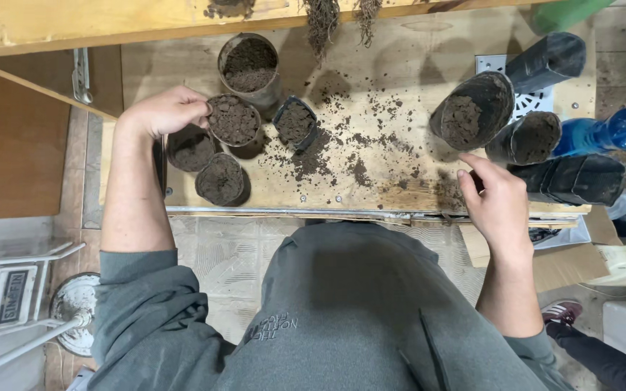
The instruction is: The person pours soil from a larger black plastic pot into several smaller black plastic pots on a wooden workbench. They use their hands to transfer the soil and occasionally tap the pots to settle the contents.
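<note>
Soil-filled bag [232, 120] stood upright among others on the wooden bench [385, 94], left hand [164, 110] gripping its rim to steady it, while the right hand [496, 201] hovered open near the black bags [472, 110].

left hand [164, 110]: fingertips hidden behind pot [233, 119] rim | roots [322, 20]: tops cut off at top edge | blue bottle [606, 132]: cut off at right edge | bench [393, 72] right end: hidden under bags [577, 178]
</note>
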